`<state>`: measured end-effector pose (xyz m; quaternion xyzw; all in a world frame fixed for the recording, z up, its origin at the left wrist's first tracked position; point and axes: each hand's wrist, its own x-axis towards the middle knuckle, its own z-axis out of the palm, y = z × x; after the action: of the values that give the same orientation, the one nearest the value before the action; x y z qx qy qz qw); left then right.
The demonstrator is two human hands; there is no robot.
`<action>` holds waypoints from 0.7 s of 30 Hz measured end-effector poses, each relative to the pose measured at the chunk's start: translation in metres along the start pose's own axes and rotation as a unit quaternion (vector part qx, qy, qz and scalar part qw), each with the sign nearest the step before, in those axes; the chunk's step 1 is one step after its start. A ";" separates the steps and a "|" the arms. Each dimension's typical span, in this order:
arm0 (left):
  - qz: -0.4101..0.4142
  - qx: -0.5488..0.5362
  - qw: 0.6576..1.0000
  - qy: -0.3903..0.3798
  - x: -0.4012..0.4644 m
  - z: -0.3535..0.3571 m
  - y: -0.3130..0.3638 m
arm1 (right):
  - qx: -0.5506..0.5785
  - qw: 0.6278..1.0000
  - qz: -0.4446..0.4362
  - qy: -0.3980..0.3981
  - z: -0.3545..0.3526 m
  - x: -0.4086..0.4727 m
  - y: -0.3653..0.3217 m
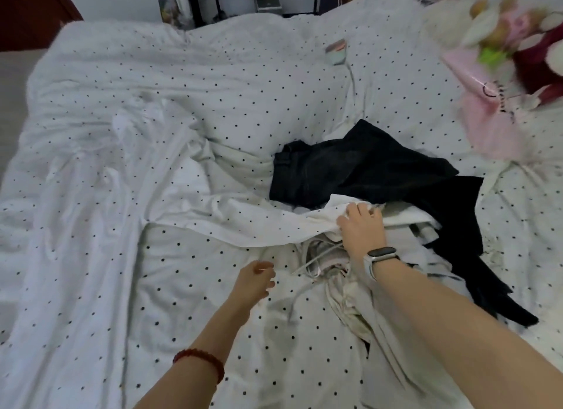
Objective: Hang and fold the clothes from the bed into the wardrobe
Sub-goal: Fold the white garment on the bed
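A heap of clothes lies on the right half of the bed. Dark jeans (350, 165) sit on top at the back, a black garment (463, 244) trails to the right, and pale grey and pink pieces (341, 293) lie nearer me. My right hand (361, 229), a watch on its wrist, grips a white garment (323, 222) at the heap's left edge. My left hand (256, 282), red bead bracelet on the wrist, hovers over the quilt just left of the heap with fingers loosely curled and holds nothing.
A rumpled white quilt with black dots (152, 134) covers the bed. A plush toy in pink and white (493, 73) sits at the far right. A small device with a cable (336, 52) lies near the far edge. Beyond the bed stands a clothes rack (213, 0).
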<state>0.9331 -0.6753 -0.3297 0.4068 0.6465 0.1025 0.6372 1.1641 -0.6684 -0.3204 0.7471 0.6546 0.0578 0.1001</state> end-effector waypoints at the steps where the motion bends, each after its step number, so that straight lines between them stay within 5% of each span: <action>1: -0.026 -0.059 0.998 -0.015 0.000 0.002 0.007 | 0.031 0.999 -0.008 0.003 -0.008 0.001 -0.004; 5: -0.086 -0.254 0.955 -0.129 -0.015 0.007 0.024 | 0.217 0.971 -0.102 0.015 -0.055 -0.040 -0.044; 8: -0.038 -0.301 0.944 -0.129 -0.033 0.007 0.024 | 0.357 0.913 -0.162 -0.107 -0.082 -0.098 -0.066; 11: -0.035 -0.335 0.940 -0.045 -0.054 0.000 0.017 | 0.462 0.867 -0.075 -0.172 -0.071 -0.127 -0.064; 15: -0.012 -0.358 0.928 -0.104 -0.113 -0.022 -0.012 | 0.561 0.805 0.110 -0.160 -0.056 -0.155 -0.067; 21: 0.024 -0.361 0.923 -0.131 -0.187 -0.049 -0.064 | 0.645 0.726 0.099 -0.217 -0.081 -0.179 -0.115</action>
<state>0.8371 -0.8204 -0.2249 0.1746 0.4662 0.2901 0.8173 1.0106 -0.8255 -0.2595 0.6845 0.4169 -0.5323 -0.2728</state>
